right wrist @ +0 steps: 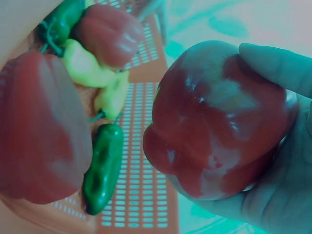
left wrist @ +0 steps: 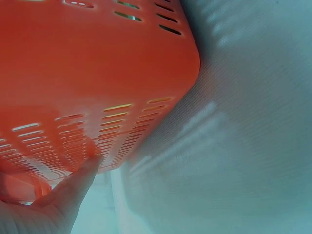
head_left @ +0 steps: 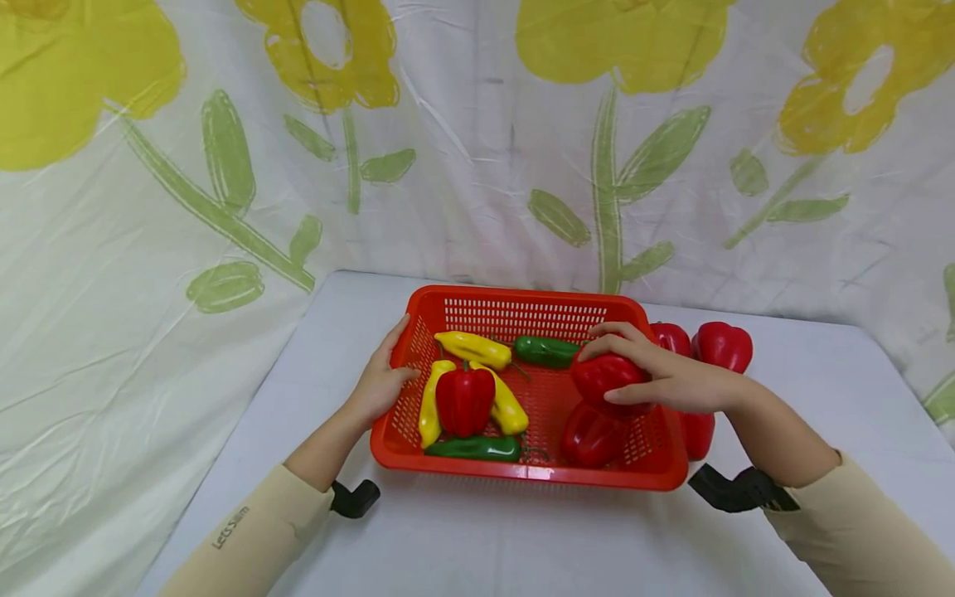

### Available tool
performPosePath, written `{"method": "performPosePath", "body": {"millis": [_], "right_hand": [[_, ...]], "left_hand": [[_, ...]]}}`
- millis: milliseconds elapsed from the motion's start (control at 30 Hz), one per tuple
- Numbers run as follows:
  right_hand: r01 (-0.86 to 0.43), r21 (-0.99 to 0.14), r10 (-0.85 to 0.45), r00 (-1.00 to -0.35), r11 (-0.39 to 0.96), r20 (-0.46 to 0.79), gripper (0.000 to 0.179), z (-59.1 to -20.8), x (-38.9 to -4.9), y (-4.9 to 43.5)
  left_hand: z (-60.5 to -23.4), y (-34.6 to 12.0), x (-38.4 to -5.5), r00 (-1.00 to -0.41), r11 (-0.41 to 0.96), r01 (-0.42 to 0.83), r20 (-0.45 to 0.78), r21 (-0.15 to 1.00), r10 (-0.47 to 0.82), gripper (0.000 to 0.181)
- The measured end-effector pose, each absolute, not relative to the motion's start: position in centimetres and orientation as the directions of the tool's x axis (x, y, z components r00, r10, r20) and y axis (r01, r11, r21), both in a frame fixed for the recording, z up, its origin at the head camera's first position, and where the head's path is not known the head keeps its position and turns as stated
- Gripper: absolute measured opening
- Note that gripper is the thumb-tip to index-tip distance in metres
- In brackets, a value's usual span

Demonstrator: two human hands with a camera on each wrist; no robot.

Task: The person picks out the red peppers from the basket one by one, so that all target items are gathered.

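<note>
My right hand [head_left: 656, 373] holds a red bell pepper [head_left: 608, 380] over the right part of a red plastic basket [head_left: 522, 471]. In the right wrist view, thumb and fingers curve round that pepper [right wrist: 219, 122]. My left hand [head_left: 380, 383] grips the basket's left rim, thumb on the inner side; a finger [left wrist: 80, 183] lies along the slotted outer wall [left wrist: 97, 73] in the left wrist view. Inside the basket lie a red bell pepper [head_left: 466, 402] at left, another [head_left: 593, 435] below the held one, several yellow peppers [head_left: 473, 349], and green peppers [head_left: 547, 351] at back and front [head_left: 477, 448].
More red bell peppers [head_left: 722, 346] stand on the white table [head_left: 806, 365], just right of the basket; the right forearm partly covers them. A cloth with yellow flowers [head_left: 477, 166] hangs behind the table. Black straps [head_left: 356, 499] sit at both wrists.
</note>
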State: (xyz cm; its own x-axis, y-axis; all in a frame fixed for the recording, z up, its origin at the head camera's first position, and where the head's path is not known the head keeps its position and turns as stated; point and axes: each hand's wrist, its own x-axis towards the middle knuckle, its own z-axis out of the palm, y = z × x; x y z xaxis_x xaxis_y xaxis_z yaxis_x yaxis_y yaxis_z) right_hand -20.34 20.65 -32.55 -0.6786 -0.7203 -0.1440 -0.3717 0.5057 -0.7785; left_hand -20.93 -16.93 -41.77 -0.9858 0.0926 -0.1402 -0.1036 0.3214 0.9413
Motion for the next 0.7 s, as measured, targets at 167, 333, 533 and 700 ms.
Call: {"method": "performPosePath", "body": {"millis": [167, 333, 533, 700], "right_hand": [[-0.384, -0.788, -0.717, -0.690, 0.481, -0.102, 0.049, -32.8, -20.0, 21.3], [-0.362, -0.814, -0.700, -0.710, 0.455, -0.076, 0.046, -33.1, -19.6, 22.2], [-0.359, -0.839, -0.681, -0.732, 0.409, -0.019, 0.046, -33.3, -19.1, 23.5], [-0.377, -0.849, -0.676, -0.737, 0.371, 0.031, 0.048, -33.3, -18.8, 24.4]], "left_hand": [[-41.7, -16.8, -20.9, -0.985, 0.308, -0.109, -0.144, 0.945, 0.091, 0.080], [-41.7, -16.9, -20.9, -0.985, 0.308, -0.114, -0.148, 0.945, 0.089, 0.080], [-41.6, -16.9, -20.9, -0.985, 0.314, -0.114, -0.148, 0.942, 0.088, 0.079], [-41.6, -16.9, -20.9, -0.986, 0.315, -0.108, -0.143, 0.943, 0.091, 0.079]]}}
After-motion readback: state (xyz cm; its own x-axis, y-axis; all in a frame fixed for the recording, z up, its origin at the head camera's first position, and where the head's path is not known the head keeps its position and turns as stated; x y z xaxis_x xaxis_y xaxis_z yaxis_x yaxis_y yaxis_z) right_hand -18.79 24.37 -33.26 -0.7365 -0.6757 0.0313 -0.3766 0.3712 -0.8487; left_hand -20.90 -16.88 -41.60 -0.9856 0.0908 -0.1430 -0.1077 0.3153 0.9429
